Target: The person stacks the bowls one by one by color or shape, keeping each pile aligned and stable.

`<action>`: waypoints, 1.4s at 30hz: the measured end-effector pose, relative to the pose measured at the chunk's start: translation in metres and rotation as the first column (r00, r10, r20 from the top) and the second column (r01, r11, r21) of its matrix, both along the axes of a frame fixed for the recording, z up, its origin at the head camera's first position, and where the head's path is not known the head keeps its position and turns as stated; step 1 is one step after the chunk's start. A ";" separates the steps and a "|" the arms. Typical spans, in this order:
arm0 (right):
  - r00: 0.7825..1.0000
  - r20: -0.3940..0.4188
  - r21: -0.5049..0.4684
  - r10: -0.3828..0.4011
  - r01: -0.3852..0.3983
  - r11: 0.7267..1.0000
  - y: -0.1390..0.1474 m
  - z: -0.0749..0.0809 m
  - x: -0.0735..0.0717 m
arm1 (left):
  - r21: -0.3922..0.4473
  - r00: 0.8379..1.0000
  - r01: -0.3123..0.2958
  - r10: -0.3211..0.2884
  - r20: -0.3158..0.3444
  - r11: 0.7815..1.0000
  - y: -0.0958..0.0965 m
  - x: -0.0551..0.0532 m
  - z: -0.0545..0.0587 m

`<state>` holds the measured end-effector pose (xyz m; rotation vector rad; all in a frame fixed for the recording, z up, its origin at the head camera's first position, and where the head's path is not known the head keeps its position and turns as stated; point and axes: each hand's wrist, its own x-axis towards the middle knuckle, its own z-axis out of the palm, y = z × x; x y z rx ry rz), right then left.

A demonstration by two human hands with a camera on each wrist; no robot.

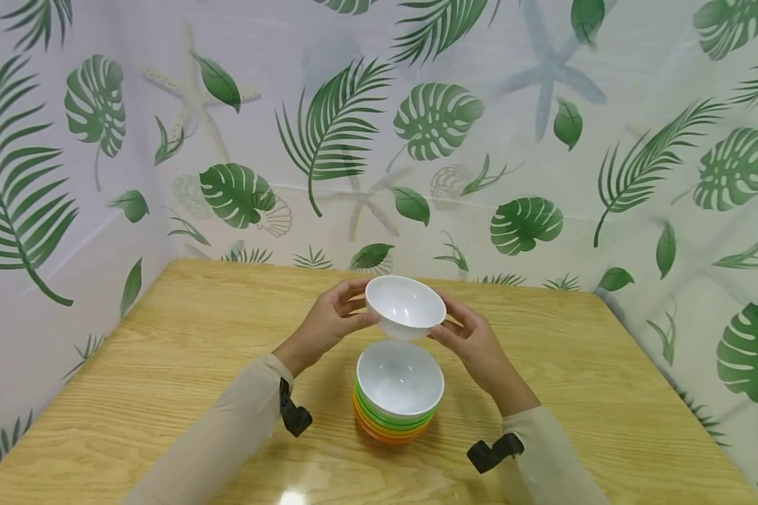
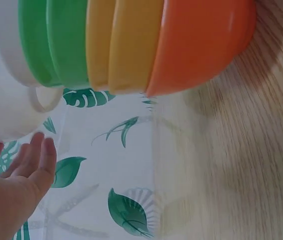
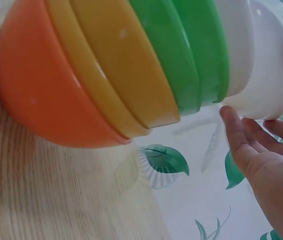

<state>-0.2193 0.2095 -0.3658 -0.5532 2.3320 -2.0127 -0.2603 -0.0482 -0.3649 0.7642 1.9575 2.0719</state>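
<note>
A white bowl (image 1: 406,308) is held up in the air, tilted with its inside toward me. My left hand (image 1: 333,319) grips its left side between thumb and fingers, and my right hand (image 1: 474,344) grips the right side. Just below and nearer stands a stack of nested bowls. Its top one is another white bowl (image 1: 401,379), apart from the raised one in the head view. Under it come green bowls (image 2: 56,45), then yellow bowls (image 3: 116,60), with an orange bowl (image 2: 201,45) at the bottom on the table.
The wooden table (image 1: 215,330) reaches back to a leaf-patterned curtain (image 1: 417,231), which also hangs along the left and right sides. A black wrist camera (image 1: 297,419) sits on the left sleeve and another black camera (image 1: 483,456) on the right.
</note>
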 end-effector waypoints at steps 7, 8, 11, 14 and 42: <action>0.999 -0.034 -0.018 0.028 -0.028 0.999 0.002 0.000 0.009 | -0.028 1.000 0.006 -0.006 -0.005 1.000 0.000 0.007 0.004; 0.999 -0.041 -0.020 0.035 -0.036 0.999 0.003 0.001 0.010 | -0.038 1.000 0.011 -0.012 -0.013 0.999 -0.001 0.008 0.004; 0.996 -0.058 -0.006 0.062 -0.062 0.998 0.004 0.002 0.015 | -0.063 0.999 0.041 -0.043 -0.027 0.997 -0.003 0.012 0.005; 0.995 -0.063 0.023 0.081 -0.079 0.997 0.005 0.003 0.020 | -0.067 0.996 0.078 -0.080 -0.031 0.995 -0.005 0.016 0.006; 0.985 -0.115 0.167 0.125 -0.104 0.980 0.002 -0.010 0.049 | -0.181 0.980 0.122 -0.148 -0.136 0.976 -0.023 0.047 -0.010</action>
